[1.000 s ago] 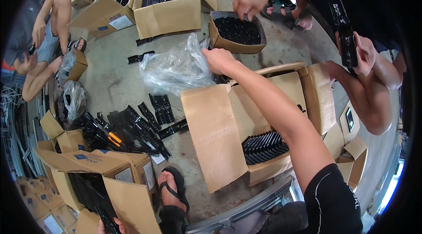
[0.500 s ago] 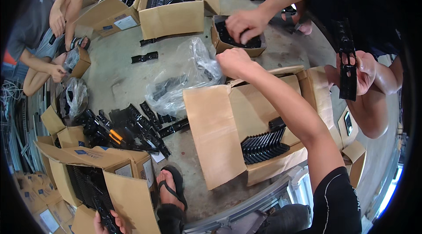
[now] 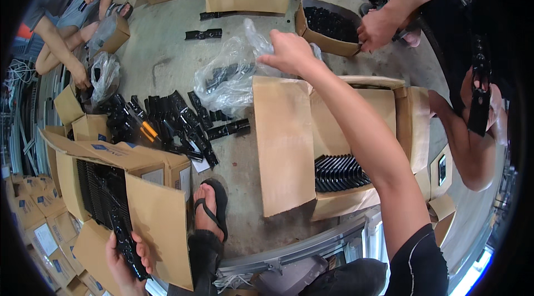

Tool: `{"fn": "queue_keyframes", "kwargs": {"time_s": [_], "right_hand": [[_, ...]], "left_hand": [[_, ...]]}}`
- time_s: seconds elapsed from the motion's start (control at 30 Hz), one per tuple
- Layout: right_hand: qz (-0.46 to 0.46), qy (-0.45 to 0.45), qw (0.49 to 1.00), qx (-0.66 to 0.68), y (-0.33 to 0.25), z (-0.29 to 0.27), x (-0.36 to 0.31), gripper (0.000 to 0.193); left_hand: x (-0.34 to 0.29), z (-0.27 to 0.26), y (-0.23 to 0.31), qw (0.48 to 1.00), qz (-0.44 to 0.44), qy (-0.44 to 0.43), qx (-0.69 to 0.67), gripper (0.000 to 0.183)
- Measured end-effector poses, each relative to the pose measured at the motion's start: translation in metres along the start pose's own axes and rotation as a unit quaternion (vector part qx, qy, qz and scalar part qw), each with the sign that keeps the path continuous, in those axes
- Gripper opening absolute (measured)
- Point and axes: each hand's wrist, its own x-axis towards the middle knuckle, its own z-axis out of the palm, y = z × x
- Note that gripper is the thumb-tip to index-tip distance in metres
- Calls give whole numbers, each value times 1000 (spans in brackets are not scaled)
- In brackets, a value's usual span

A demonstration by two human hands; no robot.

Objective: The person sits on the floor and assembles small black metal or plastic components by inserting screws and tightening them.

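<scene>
My left hand [image 3: 129, 257] is closed around a long black metal bracket [image 3: 127, 243], held tilted over an open carton [image 3: 158, 229] packed with rows of similar brackets. My right hand [image 3: 292, 54] is stretched forward beside a crumpled clear plastic bag [image 3: 228, 87], thumb and forefinger apart; nothing shows in it, though its far side is hidden. Under my right forearm stands another open carton [image 3: 283, 151], with a row of black brackets [image 3: 339, 173] inside. A small box [image 3: 328, 45] of little black parts lies just past my right hand.
A co-worker's hand [image 3: 377, 30] touches the small box; their other hand holds a bracket [image 3: 479, 90]. Someone sits at the far left beside a small carton [image 3: 115, 34]. Loose brackets [image 3: 178, 112] and orange-handled pliers [image 3: 149, 131] lie on the floor. My sandalled foot [image 3: 208, 207] stands between the cartons.
My view has shifted, so most things sit elsewhere in the picture. My right hand has opened its thumb and forefinger. The co-worker's hand has moved from inside the small box to its right edge.
</scene>
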Motion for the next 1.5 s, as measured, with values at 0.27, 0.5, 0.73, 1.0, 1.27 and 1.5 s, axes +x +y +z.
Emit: {"fn": "queue_keyframes", "kwargs": {"time_s": [0.27, 0.5, 0.73, 1.0, 1.27, 1.5], "right_hand": [[-179, 236, 928, 228, -102, -57, -13, 17], [-119, 174, 724, 657, -146, -95, -150, 20], [94, -134, 664, 729, -135, -65, -313, 47], [215, -343, 774, 487, -95, 25, -367, 25], [116, -235, 921, 288, -63, 115, -336, 31], [-45, -30, 986, 159, -50, 146, -299, 33]], "left_hand": [[-9, -15, -4, 997, 7, -72, -18, 51], [-15, -14, -7, 992, 30, -124, -24, 49], [-19, -6, -7, 988, 40, -148, -16, 47], [-21, 12, -5, 988, 33, -151, -1, 46], [-16, 12, -5, 988, 30, -150, 2, 47], [-10, 3, -5, 987, 21, -160, -18, 51]]}}
